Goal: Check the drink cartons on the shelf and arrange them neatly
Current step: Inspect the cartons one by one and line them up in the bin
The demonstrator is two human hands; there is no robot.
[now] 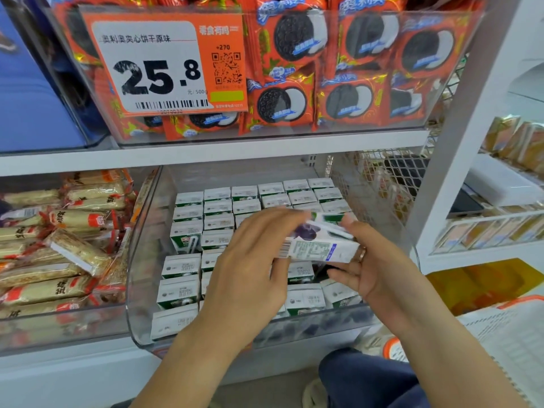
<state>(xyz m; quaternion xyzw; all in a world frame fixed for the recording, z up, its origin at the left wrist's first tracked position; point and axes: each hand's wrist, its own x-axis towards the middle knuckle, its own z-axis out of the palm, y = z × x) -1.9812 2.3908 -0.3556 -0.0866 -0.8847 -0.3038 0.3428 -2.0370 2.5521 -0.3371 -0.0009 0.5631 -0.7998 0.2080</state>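
Note:
A small white drink carton (319,245) with a purple fruit picture and a barcode lies on its side above the bin, held between both hands. My left hand (253,260) grips its left end with curled fingers. My right hand (371,260), with a ring on one finger, holds its right end from below and behind. Beneath them several rows of white-and-green drink cartons (217,207) stand upright in a clear plastic bin (141,275) on the lower shelf. One carton near the left (185,238) sits higher and shows its green front.
Packets of sesame bars (59,245) fill the bin to the left. Orange biscuit packs (323,54) and a price tag (156,66) sit in the bin above. A wire mesh divider (376,178) bounds the right. A white shelf post (459,142) stands beyond it.

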